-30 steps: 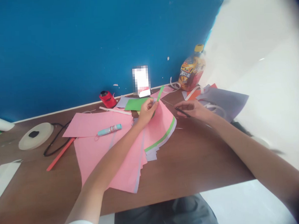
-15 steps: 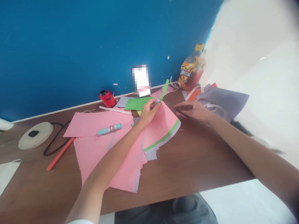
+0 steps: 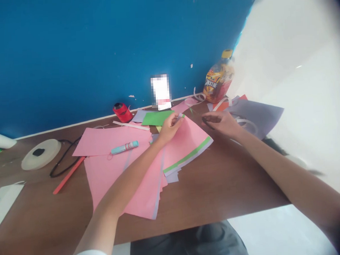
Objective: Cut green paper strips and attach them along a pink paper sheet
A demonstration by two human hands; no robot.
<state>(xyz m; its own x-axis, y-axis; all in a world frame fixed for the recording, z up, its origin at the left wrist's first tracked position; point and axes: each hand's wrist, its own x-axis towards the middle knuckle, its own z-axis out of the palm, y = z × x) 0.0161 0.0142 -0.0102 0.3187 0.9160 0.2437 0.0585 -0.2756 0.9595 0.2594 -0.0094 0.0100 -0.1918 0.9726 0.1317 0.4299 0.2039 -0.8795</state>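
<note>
The green strip that stood up from my left hand (image 3: 170,126) half a second ago is gone from there; only a short green end shows at the fingertips now, and the stack's far corner has swung out to the right. I see the left hand pinched shut on the top corner of the pink paper stack (image 3: 184,142), a fan of pink sheets with a green band and lilac edges along the lower right side. The stack lies on the brown table (image 3: 217,189), its corner lifted slightly under the pinch.

My right hand (image 3: 222,123) sits just right of that corner, fingers curled around the dark handle of the scissors (image 3: 207,123); the blades are blurred and I cannot tell whether they are parted.

Beyond the hands lies a green sheet (image 3: 157,118), then a red tape roll (image 3: 122,111) against the blue wall (image 3: 85,52). To the left, a glue stick (image 3: 125,147) with a pale blue body rests on another pink sheet (image 3: 108,139); its print is too small to read. A red strip (image 3: 68,175) and a black cable (image 3: 61,162) lie further left, near a white disc (image 3: 40,153).

At the far right corner stands a drink bottle (image 3: 217,82) with a yellow cap and an orange label bearing bold characters I cannot read. A grey sheet (image 3: 256,114) with white curled offcuts lies beside it.
</note>
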